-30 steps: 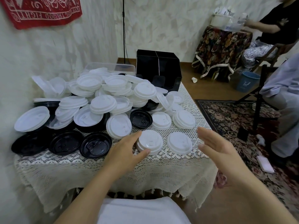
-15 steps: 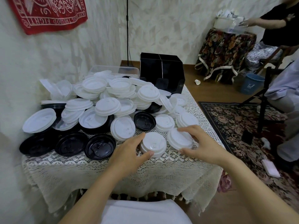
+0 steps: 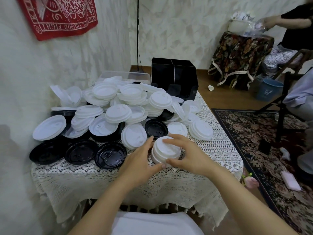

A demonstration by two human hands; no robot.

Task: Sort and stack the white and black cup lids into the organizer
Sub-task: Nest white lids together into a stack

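Cupping a white stack [image 3: 165, 150] on the bench [image 3: 220, 150], left hand [image 3: 140, 160] and right hand [image 3: 189, 154] curl their fingers [image 3: 169, 141] round its sides and top. An uneven squeeze could skew the loose lids and spill them on the way to the organizer [image 3: 174, 77], well beyond the fingers, past the heap [image 3: 118, 102]. Banner [image 3: 59, 16] lettering: only "FIGHT" seems readable.

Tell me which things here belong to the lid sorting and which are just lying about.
Job: white lid stack, gripped by left hand and right hand; loose white lids; black lids; black organizer.
Lying about: paper cup; blue bin; red wall hanging.
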